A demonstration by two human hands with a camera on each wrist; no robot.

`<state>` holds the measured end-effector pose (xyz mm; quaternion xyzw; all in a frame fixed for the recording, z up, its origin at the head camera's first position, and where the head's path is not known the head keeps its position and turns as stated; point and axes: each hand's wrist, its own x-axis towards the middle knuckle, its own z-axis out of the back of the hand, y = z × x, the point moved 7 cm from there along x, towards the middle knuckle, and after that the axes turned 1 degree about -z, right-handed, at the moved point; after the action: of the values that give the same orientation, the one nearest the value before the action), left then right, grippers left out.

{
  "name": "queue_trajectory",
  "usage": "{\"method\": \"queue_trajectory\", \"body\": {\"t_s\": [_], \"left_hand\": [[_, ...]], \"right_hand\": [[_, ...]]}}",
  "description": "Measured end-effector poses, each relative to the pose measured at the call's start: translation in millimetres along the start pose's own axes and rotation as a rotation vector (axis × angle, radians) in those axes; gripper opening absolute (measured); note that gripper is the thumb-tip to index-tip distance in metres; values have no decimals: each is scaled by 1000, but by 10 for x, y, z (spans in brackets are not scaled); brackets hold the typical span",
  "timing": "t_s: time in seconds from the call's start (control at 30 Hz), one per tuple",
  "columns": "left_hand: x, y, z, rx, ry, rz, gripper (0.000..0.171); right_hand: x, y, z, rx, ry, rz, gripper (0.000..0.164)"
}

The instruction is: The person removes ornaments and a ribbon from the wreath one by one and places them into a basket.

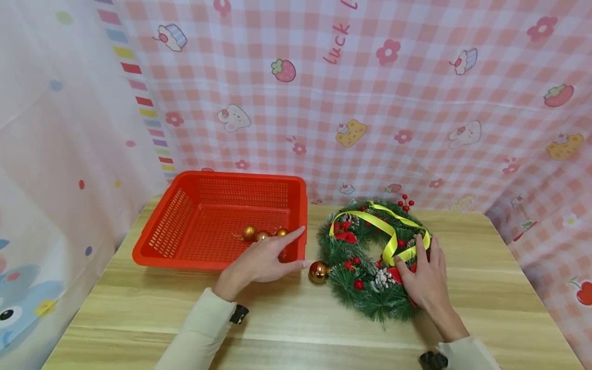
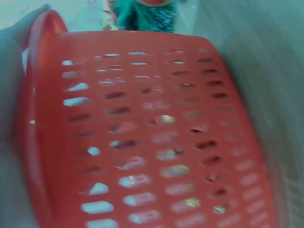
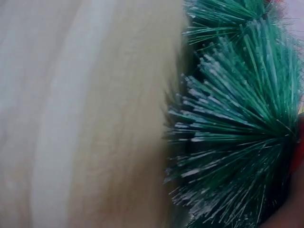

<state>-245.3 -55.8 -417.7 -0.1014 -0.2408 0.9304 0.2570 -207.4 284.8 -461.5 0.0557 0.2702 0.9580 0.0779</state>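
My left hand (image 1: 265, 262) is over the front right corner of a red plastic basket (image 1: 199, 264), thumb and index finger stretched apart. Its thumb tip points at a shiny gold bauble (image 1: 318, 272), which sits against the left edge of a green Christmas wreath (image 1: 351, 288). My right hand (image 1: 427, 277) rests on the wreath's right side, fingers spread and fairly straight, over a yellow ribbon (image 1: 376, 222) looped across the top. Red berries, red flowers and a frosted pine cone (image 1: 383, 279) decorate the wreath. The right wrist view shows wreath needles (image 3: 237, 133) up close.
Several small gold baubles (image 1: 248, 233) lie inside the basket near its right side, partly hidden by my left hand. Basket and wreath stand on a wooden table (image 1: 296, 329). A pink checked cloth (image 1: 314, 113) hangs behind it. The basket's slotted side wall (image 2: 142, 109) fills the left wrist view.
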Motion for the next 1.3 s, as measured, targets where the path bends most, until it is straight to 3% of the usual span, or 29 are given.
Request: {"method": "queue_trajectory", "body": {"t_s": [0.13, 0.3, 0.37, 0.47, 0.6, 0.83, 1.1, 1.3], "left_hand": [[-15, -209, 60, 8, -86, -69, 71], [-60, -667, 44, -49, -261, -268, 48], [-73, -811, -31, -114, -279, -293, 41], [-60, -928, -182, -209, -268, -263, 35], [19, -911, -393, -288, -239, -187, 37], [159, -716, -634, -359, -235, -67, 42], [235, -535, -787, -482, -271, 56, 35], [250, -463, -877, -472, -268, 91, 30]], "right_hand": [[-4, -18, -14, -6, 4, 6, 83], [8, -3, -18, -18, -6, 23, 81], [14, -5, -21, -29, -8, 30, 80], [22, 3, -25, -42, -10, 37, 80], [25, -2, -25, -44, -11, 32, 80], [12, -21, -21, -43, -23, 36, 78], [6, 3, -5, -50, -24, 32, 78], [-2, 5, 0, -52, -30, 28, 78]]}}
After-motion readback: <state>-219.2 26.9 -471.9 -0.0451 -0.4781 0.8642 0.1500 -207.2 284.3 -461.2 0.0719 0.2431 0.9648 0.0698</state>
